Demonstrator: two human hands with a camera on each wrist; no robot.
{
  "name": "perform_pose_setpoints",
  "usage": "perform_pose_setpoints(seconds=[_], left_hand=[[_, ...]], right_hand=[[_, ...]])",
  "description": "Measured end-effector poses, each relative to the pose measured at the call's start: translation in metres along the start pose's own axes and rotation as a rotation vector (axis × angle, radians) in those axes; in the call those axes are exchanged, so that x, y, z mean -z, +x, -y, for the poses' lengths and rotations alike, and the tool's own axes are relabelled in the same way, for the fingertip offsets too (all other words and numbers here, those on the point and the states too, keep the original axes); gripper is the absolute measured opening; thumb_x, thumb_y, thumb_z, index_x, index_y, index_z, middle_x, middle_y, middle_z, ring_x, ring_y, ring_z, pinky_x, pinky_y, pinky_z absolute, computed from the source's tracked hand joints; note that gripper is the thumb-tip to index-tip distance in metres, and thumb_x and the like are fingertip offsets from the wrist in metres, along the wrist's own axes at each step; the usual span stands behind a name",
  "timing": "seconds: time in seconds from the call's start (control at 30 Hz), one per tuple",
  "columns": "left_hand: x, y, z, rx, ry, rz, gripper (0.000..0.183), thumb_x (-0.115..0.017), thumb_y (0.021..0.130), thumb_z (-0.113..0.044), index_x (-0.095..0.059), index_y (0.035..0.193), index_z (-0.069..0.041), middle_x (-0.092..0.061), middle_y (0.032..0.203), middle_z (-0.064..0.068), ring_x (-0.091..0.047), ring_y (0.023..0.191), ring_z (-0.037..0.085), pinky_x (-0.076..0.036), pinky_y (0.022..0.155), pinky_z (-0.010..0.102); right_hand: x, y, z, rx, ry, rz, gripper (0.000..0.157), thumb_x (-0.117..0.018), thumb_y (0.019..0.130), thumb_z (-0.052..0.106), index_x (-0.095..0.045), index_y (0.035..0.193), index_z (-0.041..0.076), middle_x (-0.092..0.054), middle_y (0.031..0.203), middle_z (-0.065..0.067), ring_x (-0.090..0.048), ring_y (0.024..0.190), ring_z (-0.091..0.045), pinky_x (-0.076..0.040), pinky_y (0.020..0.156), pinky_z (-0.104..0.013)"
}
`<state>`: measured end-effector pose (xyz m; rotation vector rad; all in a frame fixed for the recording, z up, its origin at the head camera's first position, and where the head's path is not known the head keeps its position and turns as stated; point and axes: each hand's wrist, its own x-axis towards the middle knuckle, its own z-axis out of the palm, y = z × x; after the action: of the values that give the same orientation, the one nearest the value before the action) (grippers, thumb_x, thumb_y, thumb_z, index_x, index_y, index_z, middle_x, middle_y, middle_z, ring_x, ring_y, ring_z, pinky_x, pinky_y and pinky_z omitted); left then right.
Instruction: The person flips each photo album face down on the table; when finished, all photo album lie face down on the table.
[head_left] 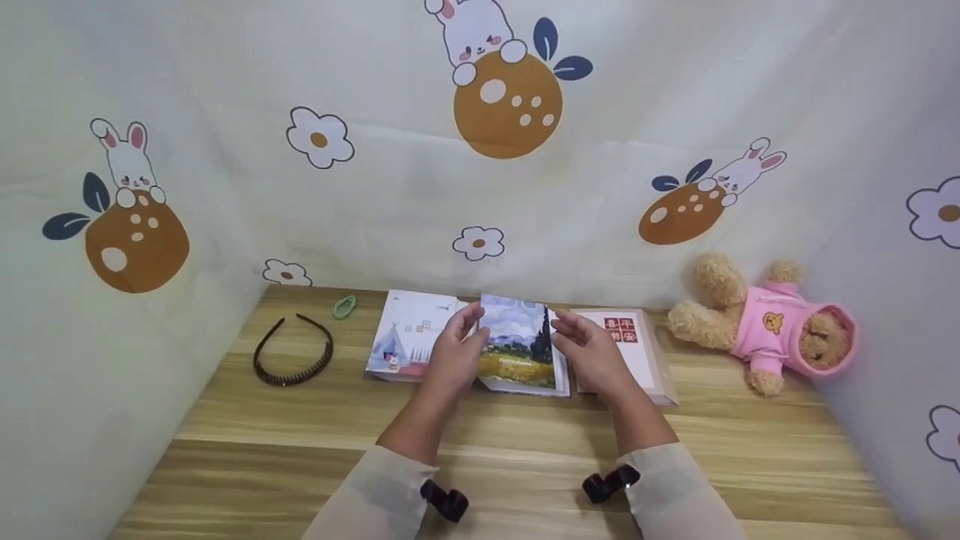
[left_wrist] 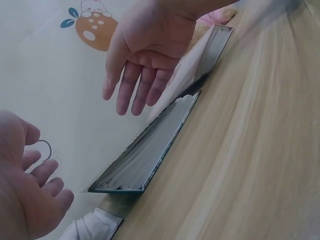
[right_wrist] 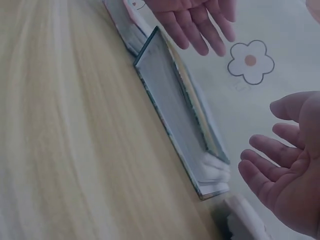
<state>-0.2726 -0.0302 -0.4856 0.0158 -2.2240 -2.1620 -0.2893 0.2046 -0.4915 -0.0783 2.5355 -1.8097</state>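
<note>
Flanking a landscape-painting photo album (head_left: 517, 346): left hand (head_left: 456, 351) and right hand (head_left: 594, 351), fingers loosely spread, gripping nothing. Album lies flat toward the table's far side, between a tent-print book (head_left: 394, 337) on the left and a red-character book (head_left: 641, 366) on the right. Step, my reading: squaring up the row. Next likely calls for both palms pressing its side edges evenly.
</note>
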Motion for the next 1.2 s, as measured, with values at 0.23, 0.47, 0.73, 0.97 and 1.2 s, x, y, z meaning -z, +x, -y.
perform_pose_setpoints(seconds=[0.23,0.47,0.73,0.97,1.2], left_hand=[[0.002,0.001,0.006,0.064,0.057,0.011,0.058,-0.059,0.105,-0.015,-0.047,0.161,-0.009,-0.045,0.170,0.014,-0.036,0.162,0.037,-0.029,0.134,0.052],[0.003,0.000,0.016,0.112,0.134,0.146,0.076,-0.049,0.092,0.007,-0.032,0.166,0.001,-0.039,0.171,0.022,-0.032,0.162,0.037,-0.025,0.136,0.050],[0.005,0.002,0.020,0.107,0.144,0.148,0.090,-0.054,0.077,0.010,-0.032,0.164,0.006,-0.041,0.169,0.025,-0.033,0.162,0.037,-0.023,0.136,0.049],[0.000,0.001,0.006,0.111,-0.066,0.103,0.064,-0.057,0.098,-0.010,-0.048,0.161,-0.009,-0.049,0.167,0.016,-0.049,0.153,0.033,-0.040,0.128,0.048],[-0.004,-0.007,-0.015,0.090,-0.207,0.164,0.050,-0.053,0.109,-0.018,-0.053,0.160,-0.019,-0.041,0.172,0.012,-0.045,0.156,0.035,-0.042,0.127,0.052]], right_hand=[[-0.007,-0.003,-0.004,0.006,-0.032,0.042,0.056,-0.068,0.104,0.012,-0.052,0.155,-0.001,-0.060,0.155,-0.022,-0.057,0.147,-0.039,-0.045,0.125,-0.051],[-0.010,-0.006,-0.007,0.011,-0.091,0.107,0.060,-0.068,0.103,0.014,-0.048,0.158,-0.002,-0.056,0.159,-0.021,-0.052,0.151,-0.040,-0.039,0.128,-0.052],[-0.011,-0.008,-0.006,-0.002,-0.123,0.151,0.060,-0.067,0.104,0.016,-0.048,0.159,0.002,-0.053,0.163,-0.017,-0.047,0.155,-0.036,-0.036,0.131,-0.051],[-0.011,-0.012,0.001,0.000,-0.111,0.176,0.061,-0.068,0.105,0.024,-0.050,0.160,0.006,-0.054,0.162,-0.013,-0.044,0.157,-0.033,-0.031,0.133,-0.051],[-0.012,-0.015,0.019,0.023,0.024,0.251,0.061,-0.064,0.108,0.031,-0.046,0.162,0.009,-0.051,0.166,-0.011,-0.045,0.157,-0.031,-0.035,0.131,-0.051]])
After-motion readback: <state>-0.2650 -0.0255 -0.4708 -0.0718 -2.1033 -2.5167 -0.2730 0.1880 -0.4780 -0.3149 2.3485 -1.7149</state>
